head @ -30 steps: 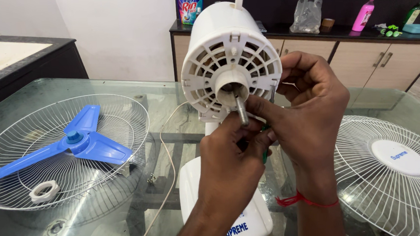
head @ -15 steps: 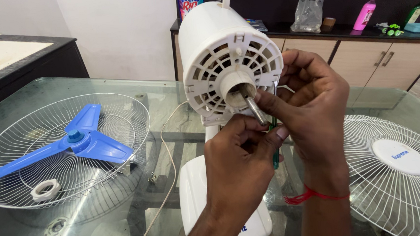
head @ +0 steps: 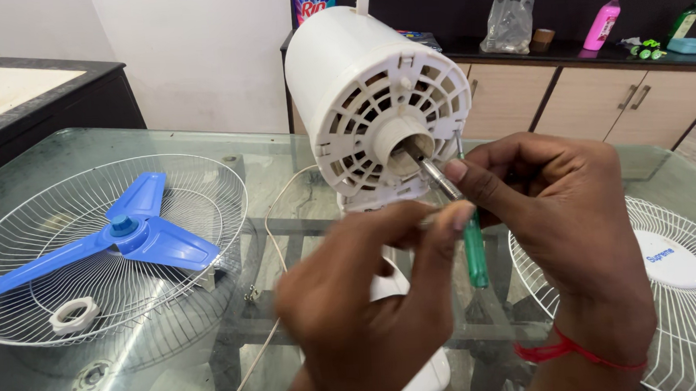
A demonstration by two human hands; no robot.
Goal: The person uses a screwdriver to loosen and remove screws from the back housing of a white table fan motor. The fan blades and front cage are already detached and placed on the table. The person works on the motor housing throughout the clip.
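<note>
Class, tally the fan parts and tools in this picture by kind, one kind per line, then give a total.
Wire fan guards: 2
Blue fan blade: 1
White motor housing: 1
White plastic nut: 1
Green-handled screwdriver: 1
Total: 6

The motor housing (head: pixel 374 97) is showing matt white moulded plastic; its shaft (head: pixel 435 174) is gleaming as bare polished metal. The screwdriver handle (head: pixel 475 252) is appearing translucent green plastic — glossy. The table (head: pixel 282 167) is reflecting as smooth glass — the guards (head: pixel 102 251) being thin white-coated wire.
</note>
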